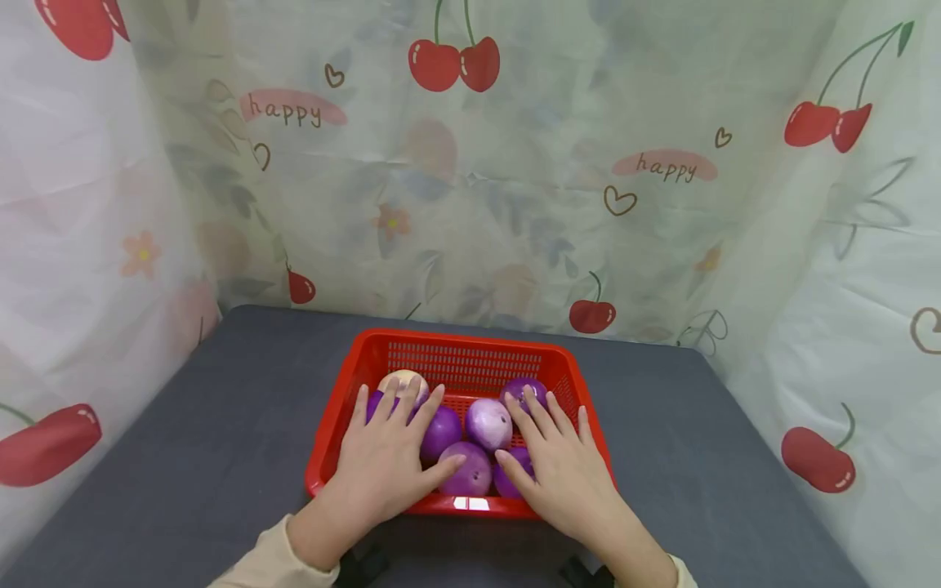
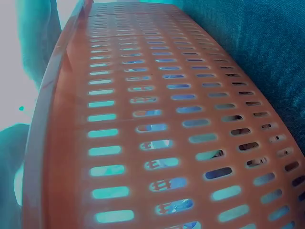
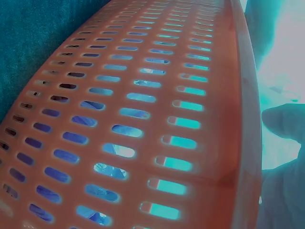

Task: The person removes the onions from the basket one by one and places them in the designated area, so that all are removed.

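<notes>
Purple fruit [image 1: 489, 425] lie in a red basket [image 1: 470, 363] on the worktop [image 1: 684, 457]; left hand [image 1: 385, 453] and right hand [image 1: 562, 465] spread straight fingers over them.

The left hand [image 1: 384, 457] hid parts of several purple fruits [image 1: 442, 431], and the right hand [image 1: 562, 467] covered parts of others; the contact beneath could not be told. The left sleeve [image 1: 283, 560] and right sleeve [image 1: 684, 574] ran off the head view's lower edge. Both wrist views cropped the red basket [image 1: 459, 336], blurring the fruits inside.
</notes>
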Demonstrator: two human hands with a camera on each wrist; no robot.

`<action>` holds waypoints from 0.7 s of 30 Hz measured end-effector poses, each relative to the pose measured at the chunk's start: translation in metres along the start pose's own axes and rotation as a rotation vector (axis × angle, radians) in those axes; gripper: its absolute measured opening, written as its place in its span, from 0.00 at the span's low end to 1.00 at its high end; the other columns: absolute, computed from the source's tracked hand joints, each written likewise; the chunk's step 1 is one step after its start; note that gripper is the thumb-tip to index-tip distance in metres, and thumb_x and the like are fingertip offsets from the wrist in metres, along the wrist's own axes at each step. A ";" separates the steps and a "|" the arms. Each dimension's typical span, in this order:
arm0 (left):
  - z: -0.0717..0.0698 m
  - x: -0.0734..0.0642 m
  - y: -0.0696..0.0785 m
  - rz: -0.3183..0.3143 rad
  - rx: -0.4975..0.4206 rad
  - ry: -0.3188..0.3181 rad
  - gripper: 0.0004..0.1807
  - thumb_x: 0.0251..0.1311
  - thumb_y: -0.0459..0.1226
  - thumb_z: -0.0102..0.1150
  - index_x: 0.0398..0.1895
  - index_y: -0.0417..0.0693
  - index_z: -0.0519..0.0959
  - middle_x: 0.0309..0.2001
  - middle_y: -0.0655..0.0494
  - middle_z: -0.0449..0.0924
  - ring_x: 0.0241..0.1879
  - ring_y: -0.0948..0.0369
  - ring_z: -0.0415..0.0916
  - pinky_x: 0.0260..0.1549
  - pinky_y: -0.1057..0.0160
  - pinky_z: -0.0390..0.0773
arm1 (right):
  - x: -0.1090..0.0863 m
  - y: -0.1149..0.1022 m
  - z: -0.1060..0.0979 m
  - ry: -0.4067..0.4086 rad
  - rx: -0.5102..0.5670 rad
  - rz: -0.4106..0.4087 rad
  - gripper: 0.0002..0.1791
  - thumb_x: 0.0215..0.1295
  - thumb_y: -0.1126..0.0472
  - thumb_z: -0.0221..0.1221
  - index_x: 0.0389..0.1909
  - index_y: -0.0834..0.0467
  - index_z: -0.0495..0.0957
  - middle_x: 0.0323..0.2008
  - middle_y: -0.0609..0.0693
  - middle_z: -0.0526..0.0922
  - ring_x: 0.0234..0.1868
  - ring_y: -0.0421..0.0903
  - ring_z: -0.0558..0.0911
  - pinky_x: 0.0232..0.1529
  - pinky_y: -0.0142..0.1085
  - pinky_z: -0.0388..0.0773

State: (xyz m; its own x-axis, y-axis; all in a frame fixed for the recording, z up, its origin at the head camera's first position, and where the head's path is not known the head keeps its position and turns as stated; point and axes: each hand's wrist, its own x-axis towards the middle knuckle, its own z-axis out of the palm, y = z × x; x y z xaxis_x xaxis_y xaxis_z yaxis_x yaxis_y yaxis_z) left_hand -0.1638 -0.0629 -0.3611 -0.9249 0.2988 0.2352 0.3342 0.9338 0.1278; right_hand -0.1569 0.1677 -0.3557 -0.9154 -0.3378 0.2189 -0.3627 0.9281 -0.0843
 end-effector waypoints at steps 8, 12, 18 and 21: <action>-0.010 0.003 -0.005 0.008 -0.063 -0.025 0.34 0.56 0.56 0.61 0.64 0.52 0.74 0.58 0.50 0.79 0.60 0.49 0.74 0.67 0.40 0.60 | 0.003 0.001 -0.005 -0.037 0.063 -0.006 0.29 0.64 0.46 0.59 0.66 0.49 0.71 0.62 0.49 0.76 0.63 0.51 0.75 0.64 0.54 0.69; -0.022 0.002 -0.012 -0.003 -0.121 -0.059 0.29 0.58 0.54 0.61 0.61 0.53 0.76 0.41 0.55 0.85 0.39 0.54 0.82 0.44 0.51 0.81 | 0.003 0.002 -0.010 -0.045 0.103 0.008 0.26 0.63 0.47 0.61 0.62 0.46 0.74 0.57 0.45 0.81 0.57 0.45 0.80 0.54 0.48 0.79; -0.044 0.001 -0.033 -0.072 -0.250 -0.116 0.28 0.60 0.54 0.59 0.62 0.56 0.75 0.33 0.57 0.83 0.31 0.58 0.79 0.27 0.54 0.79 | 0.004 0.002 -0.017 -0.048 0.199 0.066 0.21 0.63 0.47 0.62 0.57 0.41 0.78 0.52 0.39 0.83 0.49 0.42 0.83 0.48 0.44 0.82; -0.057 0.001 -0.046 -0.123 -0.332 -0.144 0.29 0.62 0.56 0.58 0.64 0.56 0.73 0.48 0.52 0.83 0.44 0.53 0.81 0.39 0.46 0.81 | 0.005 0.002 -0.018 -0.049 0.279 0.088 0.18 0.63 0.48 0.62 0.54 0.38 0.78 0.48 0.36 0.84 0.45 0.38 0.83 0.46 0.41 0.82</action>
State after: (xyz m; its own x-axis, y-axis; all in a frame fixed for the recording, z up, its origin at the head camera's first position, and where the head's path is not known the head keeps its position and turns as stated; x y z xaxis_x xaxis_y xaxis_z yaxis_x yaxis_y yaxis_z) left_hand -0.1697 -0.1173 -0.3120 -0.9698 0.2354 0.0642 0.2382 0.8566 0.4577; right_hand -0.1590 0.1711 -0.3371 -0.9504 -0.2711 0.1523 -0.3090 0.8778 -0.3661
